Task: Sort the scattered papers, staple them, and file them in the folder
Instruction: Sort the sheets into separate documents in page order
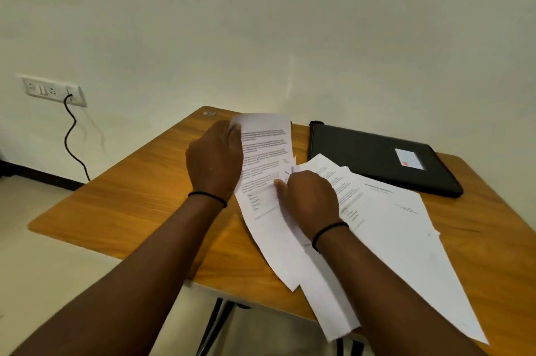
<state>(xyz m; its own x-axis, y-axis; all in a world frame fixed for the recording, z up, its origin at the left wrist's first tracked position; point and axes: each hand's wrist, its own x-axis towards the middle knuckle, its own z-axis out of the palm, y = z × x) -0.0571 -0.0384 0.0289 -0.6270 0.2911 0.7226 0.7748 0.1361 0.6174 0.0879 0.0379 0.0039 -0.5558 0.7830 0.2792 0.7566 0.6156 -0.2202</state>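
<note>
We see the left hand curled round the left edge of a printed sheet, lifting its far end off the table. The right hand pinches that sheet's lower part, thumb on top. More papers lie fanned beside it, the black folder closed behind them.

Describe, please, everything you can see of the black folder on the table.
The black folder lies flat and closed at the far right of the wooden table, near the wall. It looks like matte plastic or leatherette, with rounded corners and a thicker edge on its left side. A small white label with a red mark sits on its cover. The corner of one paper sheet overlaps its near edge. Neither hand touches it.
</note>
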